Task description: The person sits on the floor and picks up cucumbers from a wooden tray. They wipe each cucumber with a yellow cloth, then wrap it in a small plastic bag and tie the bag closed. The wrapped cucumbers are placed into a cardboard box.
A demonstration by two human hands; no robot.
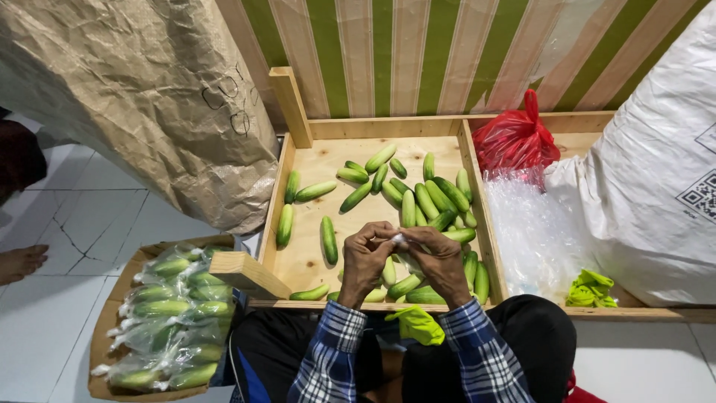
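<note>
My left hand (363,263) and my right hand (441,263) meet over the near edge of a wooden tray (313,163). Together they pinch a small piece of clear plastic (397,239) between the fingertips. Several loose green cucumbers (429,200) lie scattered in the tray under and beyond my hands. Both sleeves are blue plaid. A crumpled yellow-green cloth (416,324) rests on my lap just below the wrists.
A cardboard box (102,337) at lower left holds bagged cucumbers (173,312). A brown paper sack (149,97) leans at upper left. To the right are clear plastic bags (531,235), a red bag (514,138), a white sack (656,164) and another green cloth (591,289). Someone's bare foot (21,263) shows at the left edge.
</note>
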